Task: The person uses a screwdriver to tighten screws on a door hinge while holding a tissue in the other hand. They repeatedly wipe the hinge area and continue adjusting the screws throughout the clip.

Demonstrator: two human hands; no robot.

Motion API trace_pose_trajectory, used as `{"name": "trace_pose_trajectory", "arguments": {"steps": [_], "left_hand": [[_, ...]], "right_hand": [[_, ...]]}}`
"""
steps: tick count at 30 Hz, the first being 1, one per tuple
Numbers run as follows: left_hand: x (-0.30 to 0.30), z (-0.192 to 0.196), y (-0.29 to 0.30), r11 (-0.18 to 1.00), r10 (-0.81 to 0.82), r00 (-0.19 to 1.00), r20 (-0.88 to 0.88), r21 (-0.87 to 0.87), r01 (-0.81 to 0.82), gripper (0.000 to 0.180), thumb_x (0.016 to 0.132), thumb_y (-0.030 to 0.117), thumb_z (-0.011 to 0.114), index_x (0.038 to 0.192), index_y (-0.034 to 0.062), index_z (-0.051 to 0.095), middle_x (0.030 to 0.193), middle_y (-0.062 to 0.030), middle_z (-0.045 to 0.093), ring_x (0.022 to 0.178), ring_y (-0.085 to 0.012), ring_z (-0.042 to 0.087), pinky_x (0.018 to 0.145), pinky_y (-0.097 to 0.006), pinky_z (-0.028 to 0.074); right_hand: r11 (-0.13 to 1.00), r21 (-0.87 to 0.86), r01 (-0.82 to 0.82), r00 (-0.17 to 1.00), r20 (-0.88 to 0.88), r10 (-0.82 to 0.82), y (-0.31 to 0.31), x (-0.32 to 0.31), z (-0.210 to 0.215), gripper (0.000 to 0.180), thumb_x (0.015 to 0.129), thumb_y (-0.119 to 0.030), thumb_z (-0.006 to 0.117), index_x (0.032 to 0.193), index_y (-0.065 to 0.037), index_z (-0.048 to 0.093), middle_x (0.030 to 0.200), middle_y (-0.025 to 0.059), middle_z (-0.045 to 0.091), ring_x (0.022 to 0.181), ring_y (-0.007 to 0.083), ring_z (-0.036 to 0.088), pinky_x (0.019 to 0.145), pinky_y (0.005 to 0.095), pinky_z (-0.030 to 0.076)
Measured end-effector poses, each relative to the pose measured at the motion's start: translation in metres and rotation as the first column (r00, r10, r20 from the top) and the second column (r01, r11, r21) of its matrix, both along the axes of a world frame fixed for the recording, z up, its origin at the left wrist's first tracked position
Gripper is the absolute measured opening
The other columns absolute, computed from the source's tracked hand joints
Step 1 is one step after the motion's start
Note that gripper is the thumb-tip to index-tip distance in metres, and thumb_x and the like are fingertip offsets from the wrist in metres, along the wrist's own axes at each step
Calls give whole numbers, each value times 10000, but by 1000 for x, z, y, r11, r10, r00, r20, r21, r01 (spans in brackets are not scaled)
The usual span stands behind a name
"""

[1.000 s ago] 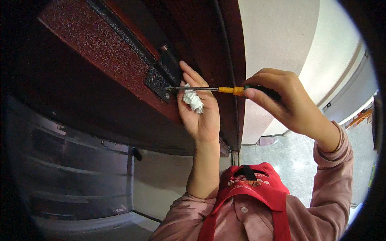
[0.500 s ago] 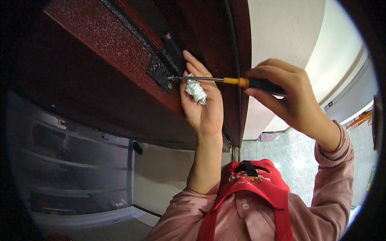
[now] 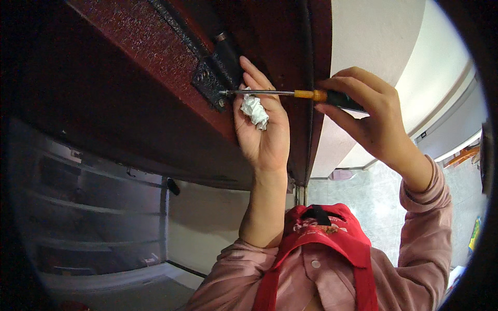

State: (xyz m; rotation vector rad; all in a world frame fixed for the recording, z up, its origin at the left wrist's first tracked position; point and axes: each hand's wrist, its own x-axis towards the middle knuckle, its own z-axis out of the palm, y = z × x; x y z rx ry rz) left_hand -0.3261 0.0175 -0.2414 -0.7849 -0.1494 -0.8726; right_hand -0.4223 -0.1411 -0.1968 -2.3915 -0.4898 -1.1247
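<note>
My right hand [image 3: 365, 101] grips the black handle of a screwdriver [image 3: 270, 93] with a yellow collar, its thumb below and fingers above. The long metal shaft runs left across the fingers of my left hand [image 3: 267, 132] to a dark metal hinge [image 3: 208, 83] on the reddish-brown door edge [image 3: 140, 49]. The tip is at the hinge plate's lower part, just above a small screw head [image 3: 221, 103]. Palm up beside the hinge, my left hand holds a crumpled white tissue [image 3: 254, 111]. Its upper fingers reach along the hinge barrel; some are partly hidden by shaft and tissue.
A dark frame [image 3: 295, 46] stands right of the hinge, with a pale wall [image 3: 371, 36] beyond it. At the lower left are glazed panels with bars [image 3: 104, 207]. Grey tiled floor [image 3: 376, 202] shows below. I wear a red apron [image 3: 332, 233].
The whole view has shifted slightly, so hinge, hands and screwdriver appear a little higher. My hold on the screwdriver and the tissue stays the same, and the tip remains at the hinge plate.
</note>
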Motion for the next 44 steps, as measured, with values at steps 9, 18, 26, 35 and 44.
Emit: {"name": "trace_pose_trajectory", "arguments": {"steps": [9,18,26,35,44], "left_hand": [[-1,2,2,1000,-24,999,-21,-6,24,466,826,-96,526,1273,33,492,1315,-76,541,1138,-254,583,884,-326,530],[-5,10,1,996,-86,981,-172,-35,81,400,847,-93,523,1236,0,511,1262,-137,565,1098,-237,605,947,-335,523],[0,4,0,999,-52,996,-77,-8,52,361,823,-51,522,1184,-48,522,1193,-195,591,1101,-290,599,946,-390,528],[4,7,3,999,-40,991,-130,10,41,348,832,-22,537,1179,-37,523,1181,-180,600,1088,-291,607,914,-386,549],[22,-16,-13,993,0,977,214,-119,26,400,893,49,529,1291,55,490,1307,-159,534,1086,-264,618,895,-319,553]], "right_hand": [[994,105,-24,999,-30,27,-3,-5,-13,222,749,-65,754,925,10,641,848,117,642,710,242,653,608,306,514],[979,185,-89,984,-134,115,-4,-26,-26,207,766,-59,740,925,28,640,850,135,639,749,241,635,652,301,495],[992,-21,122,985,-122,-124,6,-58,-17,259,719,-13,750,965,-2,670,846,104,630,683,207,652,573,298,519],[819,-525,233,947,-69,-313,9,-80,56,277,687,-13,766,947,4,671,858,96,621,714,169,654,559,266,530],[989,-53,-139,955,-271,120,10,-24,23,432,717,-174,804,1072,-22,610,916,78,644,684,184,540,599,265,425]]}}
